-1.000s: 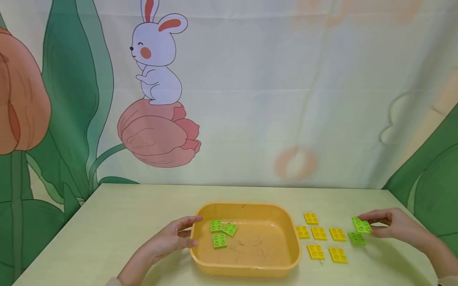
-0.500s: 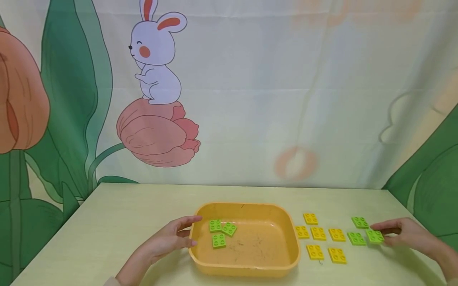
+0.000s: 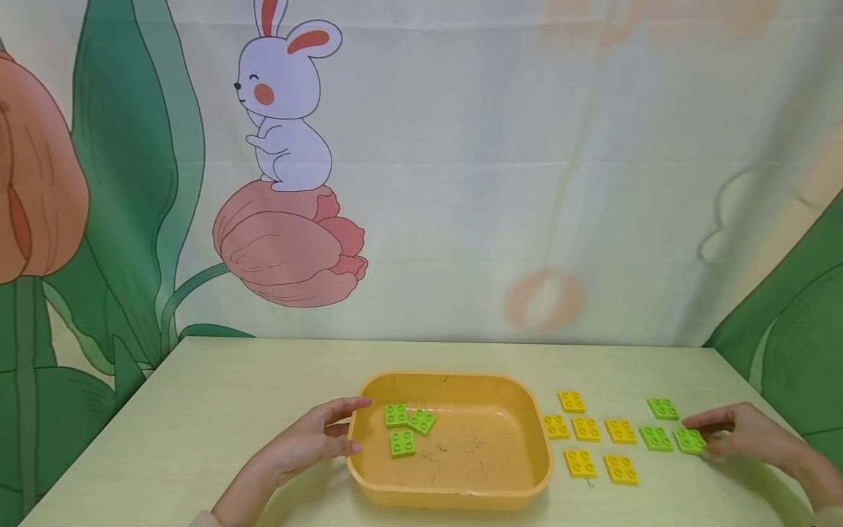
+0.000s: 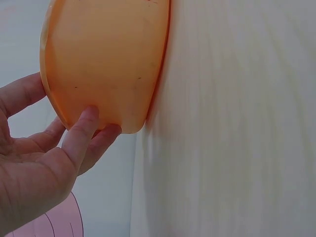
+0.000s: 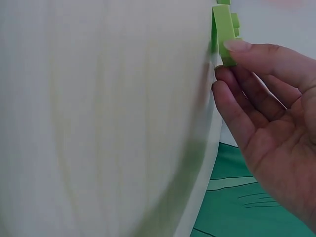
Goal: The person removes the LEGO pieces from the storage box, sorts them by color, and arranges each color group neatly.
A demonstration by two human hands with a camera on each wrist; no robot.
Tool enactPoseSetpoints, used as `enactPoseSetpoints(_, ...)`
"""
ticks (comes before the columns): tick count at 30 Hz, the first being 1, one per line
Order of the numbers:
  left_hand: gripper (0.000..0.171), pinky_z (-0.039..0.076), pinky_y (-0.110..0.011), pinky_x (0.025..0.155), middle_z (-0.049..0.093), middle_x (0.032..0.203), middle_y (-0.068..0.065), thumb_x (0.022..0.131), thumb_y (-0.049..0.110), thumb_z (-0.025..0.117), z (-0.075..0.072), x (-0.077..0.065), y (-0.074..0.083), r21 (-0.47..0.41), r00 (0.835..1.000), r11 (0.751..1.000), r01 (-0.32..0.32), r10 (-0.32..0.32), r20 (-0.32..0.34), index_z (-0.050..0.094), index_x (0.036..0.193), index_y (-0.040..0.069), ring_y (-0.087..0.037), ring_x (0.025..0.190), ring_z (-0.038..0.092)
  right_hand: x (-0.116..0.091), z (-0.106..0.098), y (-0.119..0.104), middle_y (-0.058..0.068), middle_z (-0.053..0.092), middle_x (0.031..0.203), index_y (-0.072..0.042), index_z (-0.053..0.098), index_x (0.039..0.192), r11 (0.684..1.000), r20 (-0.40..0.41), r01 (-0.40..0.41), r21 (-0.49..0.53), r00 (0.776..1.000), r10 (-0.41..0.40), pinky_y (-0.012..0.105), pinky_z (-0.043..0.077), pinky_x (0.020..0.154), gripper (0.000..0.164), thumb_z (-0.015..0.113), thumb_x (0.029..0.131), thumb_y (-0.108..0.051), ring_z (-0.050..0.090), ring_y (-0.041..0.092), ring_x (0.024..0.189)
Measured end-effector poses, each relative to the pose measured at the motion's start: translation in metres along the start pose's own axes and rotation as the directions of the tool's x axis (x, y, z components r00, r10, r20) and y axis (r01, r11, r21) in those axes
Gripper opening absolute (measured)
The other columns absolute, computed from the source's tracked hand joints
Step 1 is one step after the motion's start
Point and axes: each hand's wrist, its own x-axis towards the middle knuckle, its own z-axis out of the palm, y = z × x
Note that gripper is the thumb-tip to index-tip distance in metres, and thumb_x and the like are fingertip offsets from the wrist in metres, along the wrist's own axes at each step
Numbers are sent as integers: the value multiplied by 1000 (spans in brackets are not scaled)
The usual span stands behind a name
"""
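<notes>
My left hand [image 3: 317,441] holds the left end of a yellow-orange plastic tray [image 3: 454,492], its fingertips at the rim. From the left wrist view, the thumb lies on the outer wall of the tray [image 4: 108,54]. At the right, my right hand [image 3: 751,435] pinches a light green building block [image 3: 688,440] between thumb and fingers, low at the tabletop. That green block [image 5: 225,32] appears edge-on in the right wrist view, studs facing right. Just left of it lies another green block [image 3: 656,438], with a third green block [image 3: 662,408] behind.
Several yellow building blocks [image 3: 620,432] lie between the tray and the green ones. Inside the tray, three green blocks [image 3: 402,443] sit toward the left. A printed curtain [image 3: 428,219] hangs behind the pale wooden table [image 3: 263,366].
A green block was set down at the back of the green group. My right hand moved right and forward to me with another block, then lowered it to the tabletop. The left hand stayed put.
</notes>
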Motion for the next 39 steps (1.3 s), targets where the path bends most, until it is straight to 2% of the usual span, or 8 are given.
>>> enactPoseSetpoints(11, 66, 47, -35, 89, 26, 141, -28, 80, -2, 63, -1, 1, 0, 0, 1000, 1000, -5, 5, 0, 31, 137, -5, -39, 121, 41, 0, 0, -4, 27, 62, 102, 15, 59, 108, 997, 11, 75, -7, 997, -75, 21, 49, 68, 46, 73, 70, -7, 57, -4, 80)
enactPoseSetpoints(21, 66, 47, -36, 89, 26, 141, -28, 80, -2, 63, -2, 2, -2, 6, 1000, 1000, -11, 11, -2, 32, 137, -4, -39, 121, 41, -1, 1, -6, 27, 62, 103, 16, 58, 109, 998, 12, 64, -10, 998, -64, 21, 49, 68, 47, 73, 71, -7, 58, -2, 82)
enactPoseSetpoints(25, 66, 47, -36, 89, 26, 141, -28, 80, -2, 63, -1, 2, -2, 0, 1000, 1000, -6, 6, 2, 32, 137, -4, -39, 121, 40, -7, -1, -13, 27, 61, 107, 15, 56, 112, 999, -29, 20, -41, 999, -21, 23, 50, 68, 49, 71, 74, -12, 59, 1, 83)
enactPoseSetpoints(29, 65, 47, -36, 89, 26, 141, -28, 80, -1, 64, 0, 1, -1, 5, 1000, 1000, -2, 2, 0, 32, 137, -4, -39, 121, 41, -13, -4, -32, 29, 57, 113, 14, 53, 117, 999, -83, 22, -36, 996, -25, 24, 52, 70, 52, 70, 78, -16, 59, 1, 85)
enactPoseSetpoints(35, 65, 47, -36, 89, 26, 140, -29, 80, -2, 63, -1, -1, 0, -2, 1000, 1000, -2, 2, 0, 31, 137, -5, -40, 121, 41, -11, 2, -82, 27, 58, 114, 12, 52, 120, 985, -114, 164, 45, 981, -159, 22, 52, 72, 54, 70, 79, -17, 55, -10, 88)
enactPoseSetpoints(39, 66, 47, -35, 89, 26, 140, -28, 80, -2, 63, -1, 0, 0, -3, 1000, 1000, -8, 8, 3, 31, 137, -5, -39, 121, 41, -9, 13, -118, 26, 57, 116, 10, 52, 121, 967, -124, 226, 118, 970, -211, 23, 52, 75, 55, 71, 77, -17, 56, -9, 91)
